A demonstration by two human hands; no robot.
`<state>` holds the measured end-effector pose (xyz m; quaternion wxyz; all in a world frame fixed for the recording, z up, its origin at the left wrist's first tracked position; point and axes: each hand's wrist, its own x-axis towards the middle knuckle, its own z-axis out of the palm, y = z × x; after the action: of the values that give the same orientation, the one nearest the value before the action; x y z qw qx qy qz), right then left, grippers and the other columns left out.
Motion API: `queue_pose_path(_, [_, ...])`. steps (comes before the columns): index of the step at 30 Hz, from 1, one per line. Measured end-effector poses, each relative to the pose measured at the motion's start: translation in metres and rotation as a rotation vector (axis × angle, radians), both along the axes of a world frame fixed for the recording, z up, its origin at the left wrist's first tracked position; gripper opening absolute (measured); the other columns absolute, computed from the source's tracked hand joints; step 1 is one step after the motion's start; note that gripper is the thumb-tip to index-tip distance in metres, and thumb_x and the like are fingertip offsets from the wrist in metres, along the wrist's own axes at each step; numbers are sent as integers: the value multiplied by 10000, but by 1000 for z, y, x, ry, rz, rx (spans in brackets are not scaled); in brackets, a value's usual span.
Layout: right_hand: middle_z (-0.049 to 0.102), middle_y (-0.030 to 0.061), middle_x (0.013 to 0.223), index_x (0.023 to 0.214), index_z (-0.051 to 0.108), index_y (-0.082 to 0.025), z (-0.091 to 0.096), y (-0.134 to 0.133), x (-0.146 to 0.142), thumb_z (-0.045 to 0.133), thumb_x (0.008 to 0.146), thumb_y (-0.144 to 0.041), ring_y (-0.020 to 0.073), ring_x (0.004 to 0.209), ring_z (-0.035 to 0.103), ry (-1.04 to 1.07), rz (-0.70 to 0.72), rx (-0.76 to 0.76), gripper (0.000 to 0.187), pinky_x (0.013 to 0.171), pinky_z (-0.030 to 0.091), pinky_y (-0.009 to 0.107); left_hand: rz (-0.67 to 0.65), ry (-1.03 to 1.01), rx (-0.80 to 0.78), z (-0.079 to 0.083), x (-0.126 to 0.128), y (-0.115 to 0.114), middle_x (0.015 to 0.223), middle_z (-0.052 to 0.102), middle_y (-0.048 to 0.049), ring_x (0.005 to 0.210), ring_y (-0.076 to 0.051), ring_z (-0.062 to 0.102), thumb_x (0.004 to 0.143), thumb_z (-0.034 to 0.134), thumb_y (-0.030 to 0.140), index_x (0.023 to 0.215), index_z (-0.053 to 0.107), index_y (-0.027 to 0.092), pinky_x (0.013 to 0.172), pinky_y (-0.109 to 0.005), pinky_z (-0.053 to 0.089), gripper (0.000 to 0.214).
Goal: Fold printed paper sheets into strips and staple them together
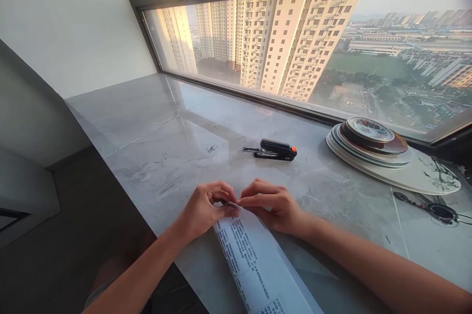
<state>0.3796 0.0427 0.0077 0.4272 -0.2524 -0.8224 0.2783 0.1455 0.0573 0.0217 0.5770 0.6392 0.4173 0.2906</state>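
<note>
A long folded sheet of printed paper (258,265) lies on the grey marble windowsill (147,127), running from the bottom edge up to my hands. My left hand (206,208) pinches the paper's far end from the left, fingers curled. My right hand (273,206) pinches the same end from the right, fingertips touching those of the left. A black stapler (275,150) with an orange tip lies beyond the hands, untouched.
A stack of decorated plates (372,144) sits at the right by the window, on a large white plate (427,179). A dark cable and small round object (438,212) lie at far right. Loose staples (213,147) are scattered at left. The sill's edge drops off at left.
</note>
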Motion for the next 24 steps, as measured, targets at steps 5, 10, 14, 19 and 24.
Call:
queue_pose_path(5, [705,94,1012,1162,728,-241,-2,-1,2,584,986,-137,191,873,622,-27,-29,106,250,749,540,351,-4,15,70,0,0,-1,819,765,-10,807,-188,720,741,884,331,857,712,217,763,-308,573,238])
queue_pose_path(10, [684,96,1000,1085,684,-213,2,-4,0,591,956,-118,192,880,602,-61,-19,67,185,777,525,355,10,3,145,-5,2,-1,828,754,-14,811,-185,712,731,891,305,827,758,213,736,-288,578,188])
queue_pose_path(14, [663,77,965,985,674,-208,5,-4,-3,614,959,-169,172,850,619,-36,-13,-87,76,751,530,314,5,-5,275,-10,3,-2,822,776,-21,785,-185,728,791,824,209,785,764,203,698,-266,575,61])
queue_pose_path(19, [672,57,949,921,718,-215,-2,-1,-5,581,954,-107,146,804,640,33,-69,-151,178,696,511,281,6,-18,486,-17,2,-1,819,787,-7,780,-169,752,862,705,92,763,751,200,664,-225,557,154])
queue_pose_path(24, [696,44,938,898,746,-215,-2,-2,-8,583,899,-55,140,786,650,49,-142,-225,228,641,492,256,1,-14,681,-18,6,-1,836,782,1,795,-156,755,868,687,41,795,740,208,717,-221,561,190])
